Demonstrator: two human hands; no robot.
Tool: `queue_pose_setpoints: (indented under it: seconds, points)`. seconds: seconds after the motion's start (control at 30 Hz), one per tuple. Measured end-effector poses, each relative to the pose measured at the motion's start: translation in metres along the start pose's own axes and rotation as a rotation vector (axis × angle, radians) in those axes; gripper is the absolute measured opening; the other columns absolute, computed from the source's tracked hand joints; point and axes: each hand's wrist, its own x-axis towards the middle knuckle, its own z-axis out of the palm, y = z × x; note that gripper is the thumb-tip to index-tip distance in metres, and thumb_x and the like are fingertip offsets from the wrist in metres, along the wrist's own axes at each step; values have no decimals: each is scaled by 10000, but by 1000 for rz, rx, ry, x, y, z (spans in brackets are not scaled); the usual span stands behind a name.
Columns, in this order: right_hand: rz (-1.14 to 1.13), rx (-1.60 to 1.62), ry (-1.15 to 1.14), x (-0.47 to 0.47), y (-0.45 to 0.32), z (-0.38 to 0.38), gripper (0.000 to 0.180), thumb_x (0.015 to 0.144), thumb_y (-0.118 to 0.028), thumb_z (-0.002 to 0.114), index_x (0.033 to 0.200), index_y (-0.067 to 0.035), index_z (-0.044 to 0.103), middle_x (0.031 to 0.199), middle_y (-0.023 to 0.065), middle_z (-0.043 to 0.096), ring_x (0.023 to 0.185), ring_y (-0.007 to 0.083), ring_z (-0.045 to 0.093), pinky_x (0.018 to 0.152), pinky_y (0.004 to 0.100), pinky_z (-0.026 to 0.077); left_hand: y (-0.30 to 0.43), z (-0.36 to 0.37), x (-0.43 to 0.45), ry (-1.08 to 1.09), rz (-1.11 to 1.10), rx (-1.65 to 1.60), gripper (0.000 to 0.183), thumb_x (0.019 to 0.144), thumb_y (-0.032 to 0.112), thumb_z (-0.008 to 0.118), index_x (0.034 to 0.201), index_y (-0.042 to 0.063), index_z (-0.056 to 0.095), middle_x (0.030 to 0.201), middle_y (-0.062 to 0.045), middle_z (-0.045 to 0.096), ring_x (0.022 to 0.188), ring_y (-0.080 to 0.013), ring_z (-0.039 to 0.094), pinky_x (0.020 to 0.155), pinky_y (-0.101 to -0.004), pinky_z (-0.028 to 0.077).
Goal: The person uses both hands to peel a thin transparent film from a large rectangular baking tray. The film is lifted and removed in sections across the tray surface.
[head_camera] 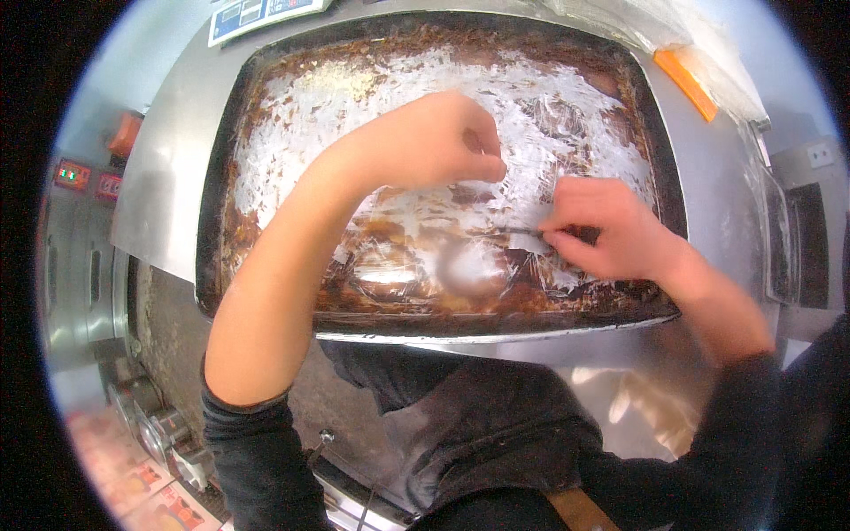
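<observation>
A large dark-rimmed metal baking tray [425,328] lies before me, its scraped bottom showing bare silvery metal among brown, burnt-on residue. Over the tray's middle, my left hand [458,143] is curled with thumb and fingers drawn together; whether something small is in it, I cannot tell. My right hand [601,229], over the tray's right part, pinches a thin dark strip [518,230] that points left. What the strip is remains unclear. Pale yellowish crumbs [352,79] lie at the tray's far left. Near the front, a round blurred spot [471,265] is hard to make out.
The tray rests on a stainless steel table [163,186]. Beyond it stands a digital scale [262,16]. An orange strip [687,83] lies by clear plastic sheeting [664,26] at far right. Light-coloured gloves or cloth [647,405] lie near my right forearm. Steel appliances [86,265] stand left.
</observation>
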Motion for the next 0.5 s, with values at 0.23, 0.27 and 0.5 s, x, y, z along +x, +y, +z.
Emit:
queue_pose_setpoints:
  seconds: [0.23,0.27,0.5]
  points:
    - [171,36,51,7,-8,22,142,990,-83,826,1121,-37,857,952,136,762,860,333,744,789,434,587,4,20,-31,78,20,112,192,952,139,857,1068,-14,861,953,-160,857,881,-228,810,852,-385,638]
    - [189,35,60,10,-11,27,141,992,-92,822,1119,-44,860,958,138,764,872,345,749,799,443,591,3,25,-36,112,14,110,175,944,123,858,1056,-12,864,945,-163,858,874,-235,817,845,-389,641]
    - [246,-247,76,17,-24,39,134,989,-143,794,1082,-84,871,982,128,744,972,407,754,850,511,603,-6,51,-37,185,87,160,137,904,75,848,1022,6,865,923,-188,844,854,-299,826,832,-420,651]
